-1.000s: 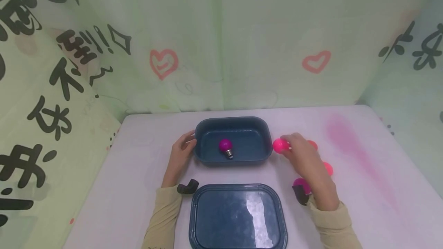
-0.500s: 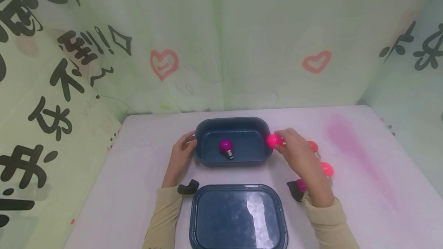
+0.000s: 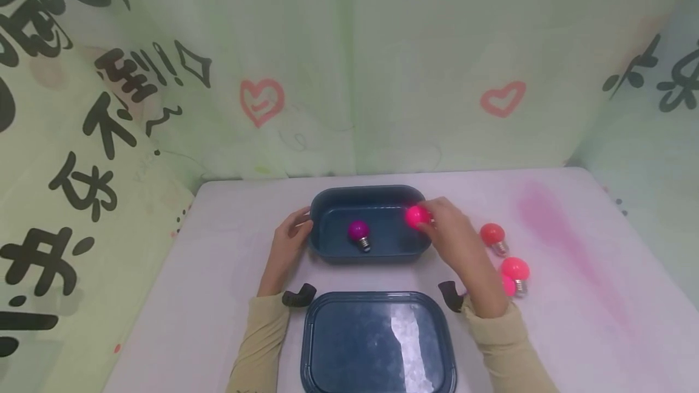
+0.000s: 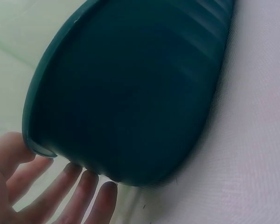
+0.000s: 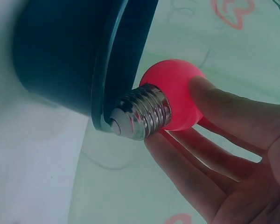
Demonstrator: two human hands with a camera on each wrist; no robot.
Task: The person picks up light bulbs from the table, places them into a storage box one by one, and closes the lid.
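Note:
A pink light bulb [image 5: 175, 95] with a silver screw base is pinched between the thumb and fingers of my right hand [image 3: 452, 232], at the right end of the dark blue box [image 3: 371, 258]. In the right wrist view its metal base points toward the box rim. My left hand [image 3: 286, 247] touches the box's left end; in the left wrist view its fairly straight fingers [image 4: 81, 186] rest against the outer wall, the thumb close to the rim. Inside the box lies a purple bulb [image 3: 358, 230]. The bulb's head partly overlaps the box opening in the head view.
A matching blue lid [image 3: 377, 344] lies flat in front of the box. Right of my right arm are a red bulb [image 3: 493, 234], a pink bulb [image 3: 516, 268] and another partly hidden by the forearm. A patterned curtain [image 3: 382, 77] hangs behind the white table [image 3: 191, 296].
My right hand has moved left with the pink bulb, from beside the box to over its right rim. More of the bulbs on the right shows now. My left hand stays on the box.

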